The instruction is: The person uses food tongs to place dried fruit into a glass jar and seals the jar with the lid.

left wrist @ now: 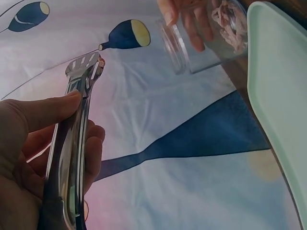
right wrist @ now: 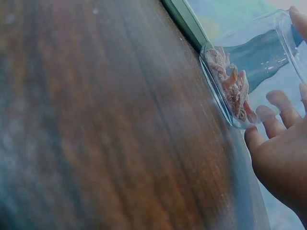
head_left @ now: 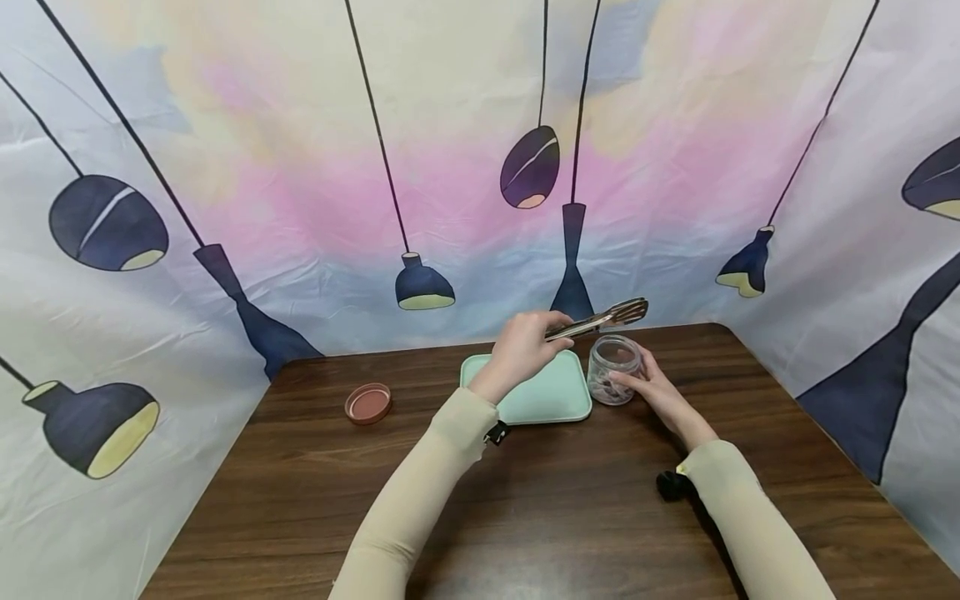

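Note:
My left hand (head_left: 522, 348) grips metal tongs (left wrist: 72, 139), the thumb on one arm and the fingers curled round the other. Their slotted heads point right, above the jar's level, and lie close together; a small reddish bit shows at one edge, too small to name. A clear open jar (head_left: 604, 377) stands upright on the table. My right hand (head_left: 666, 398) holds it from the right side, thumb in front and fingers behind. Pale pinkish-brown dried shreds (right wrist: 232, 86) lie at the jar's bottom. The left hand and sleeve cover part of the mint-green tray (head_left: 555, 398).
A reddish-brown round lid (head_left: 368, 403) lies on the dark wooden table (head_left: 540, 500), left of the tray. The jar stands close to the tray's right edge. Behind the table's back edge hangs a cloth (head_left: 465, 183) printed with lamps.

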`<action>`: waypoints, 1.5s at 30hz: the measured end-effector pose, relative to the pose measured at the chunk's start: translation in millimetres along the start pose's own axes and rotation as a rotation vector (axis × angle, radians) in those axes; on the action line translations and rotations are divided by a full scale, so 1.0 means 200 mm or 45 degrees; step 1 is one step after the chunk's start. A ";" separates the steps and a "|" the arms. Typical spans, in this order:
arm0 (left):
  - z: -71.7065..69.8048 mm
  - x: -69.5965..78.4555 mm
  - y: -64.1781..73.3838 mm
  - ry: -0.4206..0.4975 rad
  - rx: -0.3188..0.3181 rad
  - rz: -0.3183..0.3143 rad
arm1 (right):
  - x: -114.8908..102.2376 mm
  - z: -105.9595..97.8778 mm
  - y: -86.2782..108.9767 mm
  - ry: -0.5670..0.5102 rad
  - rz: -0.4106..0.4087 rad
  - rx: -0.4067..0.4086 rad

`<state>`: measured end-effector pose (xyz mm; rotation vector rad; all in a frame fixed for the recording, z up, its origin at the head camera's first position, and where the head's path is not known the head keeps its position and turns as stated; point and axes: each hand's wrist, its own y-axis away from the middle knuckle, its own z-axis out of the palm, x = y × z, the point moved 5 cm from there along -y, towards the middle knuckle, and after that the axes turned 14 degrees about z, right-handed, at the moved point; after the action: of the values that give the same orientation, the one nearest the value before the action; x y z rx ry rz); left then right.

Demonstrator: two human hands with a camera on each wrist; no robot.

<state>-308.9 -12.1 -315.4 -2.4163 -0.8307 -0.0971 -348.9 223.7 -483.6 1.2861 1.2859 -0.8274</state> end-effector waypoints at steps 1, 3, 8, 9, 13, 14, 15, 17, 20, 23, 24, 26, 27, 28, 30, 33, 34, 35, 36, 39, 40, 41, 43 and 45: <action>0.01 0.00 0.00 0.007 -0.006 -0.002 | 0.00 0.00 0.00 -0.001 0.002 0.003; 0.02 -0.01 -0.01 0.028 -0.024 -0.013 | 0.00 -0.01 0.00 0.001 0.006 0.008; 0.06 -0.03 -0.02 0.061 -0.078 -0.068 | -0.01 -0.01 -0.01 0.010 0.005 0.013; 0.06 -0.03 -0.02 0.064 -0.090 -0.078 | -0.01 -0.01 -0.01 0.009 0.004 0.010; 0.09 -0.04 -0.02 0.059 -0.141 -0.104 | 0.00 0.00 -0.01 0.003 0.000 0.001; 0.09 -0.05 -0.02 0.057 -0.153 -0.109 | 0.00 0.00 -0.01 -0.001 0.000 0.001; 0.10 -0.05 -0.01 0.050 -0.164 -0.112 | 0.00 0.00 -0.01 0.000 -0.002 0.000; 0.10 -0.05 -0.01 0.038 -0.181 -0.119 | 0.00 0.00 -0.01 0.001 0.001 0.002; 0.11 -0.07 0.00 0.027 -0.206 -0.130 | 0.00 0.00 -0.01 0.013 0.016 0.008; 0.11 -0.08 0.02 0.026 -0.228 -0.129 | 0.00 0.00 0.00 0.028 0.031 0.008; 0.11 -0.08 0.02 0.026 -0.234 -0.126 | 0.00 0.00 0.00 0.030 0.036 0.009; 0.12 -0.08 0.02 0.027 -0.243 -0.118 | 0.00 0.00 0.00 0.031 0.036 0.005; 0.12 -0.08 0.02 0.026 -0.245 -0.114 | 0.00 -0.01 0.00 0.031 0.036 0.003; 0.12 -0.08 0.03 0.029 -0.248 -0.112 | 0.00 -0.01 0.00 0.027 0.037 0.002; 0.12 -0.08 0.03 0.026 -0.252 -0.107 | 0.00 -0.01 0.00 0.024 0.033 -0.003; 0.12 -0.07 0.03 0.021 -0.259 -0.097 | 0.00 -0.01 0.00 0.022 0.034 -0.003; 0.12 -0.07 0.03 0.018 -0.262 -0.094 | 0.01 -0.01 0.00 0.021 0.035 -0.003; 0.12 -0.07 0.03 0.013 -0.264 -0.091 | 0.00 -0.01 -0.01 0.026 0.033 -0.004; 0.12 -0.07 0.03 0.014 -0.264 -0.089 | 0.01 0.00 -0.01 0.027 0.035 -0.003; 0.12 -0.07 0.03 0.009 -0.269 -0.090 | 0.01 0.00 -0.01 0.023 0.039 -0.002; 0.12 -0.07 0.03 0.007 -0.271 -0.093 | 0.01 0.00 -0.01 0.022 0.039 -0.004; 0.12 -0.07 0.03 0.010 -0.271 -0.095 | 0.00 0.00 -0.01 0.023 0.039 -0.005; 0.12 -0.07 0.03 0.008 -0.275 -0.098 | 0.00 -0.01 -0.01 0.022 0.042 -0.004; 0.12 -0.07 0.03 0.009 -0.275 -0.102 | 0.00 -0.01 -0.01 0.026 0.039 -0.007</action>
<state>-318.9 -10.7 -340.9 -2.5808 -0.9575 -0.2371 -350.8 224.5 -483.6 1.3102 1.2808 -0.7903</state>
